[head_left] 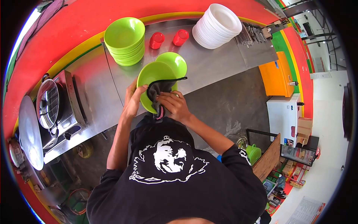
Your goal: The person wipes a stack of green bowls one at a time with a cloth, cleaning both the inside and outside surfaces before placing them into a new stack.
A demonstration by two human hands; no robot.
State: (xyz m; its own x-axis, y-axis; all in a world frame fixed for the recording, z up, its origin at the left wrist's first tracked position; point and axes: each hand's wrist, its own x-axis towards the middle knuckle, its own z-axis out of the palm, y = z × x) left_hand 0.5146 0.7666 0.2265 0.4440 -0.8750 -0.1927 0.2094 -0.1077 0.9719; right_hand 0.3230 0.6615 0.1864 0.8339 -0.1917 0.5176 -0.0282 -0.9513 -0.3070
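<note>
My left hand point(131, 98) grips the left side of a lime-green bowl point(152, 74), thumb over the rim, fingers behind it. The bowl is tilted toward me above the counter's front edge. In my right hand point(175, 106) is a dark grey cloth point(158, 89) with black edging, pressed against the inside of the bowl. Part of the cloth hangs down below the rim. Just behind, a second green bowl point(177, 63) rests on the steel counter, partly covered by the held one. A tall stack of green bowls point(125, 41) stands to the left.
Two red cups point(157, 40) and a stack of white plates point(217, 27) stand along the back of the steel counter point(209, 72). Cutlery point(253, 35) lies at its right end. At left is a stove point(71, 100) with a glass-lidded pan point(48, 102). An orange cabinet point(274, 78) stands at right.
</note>
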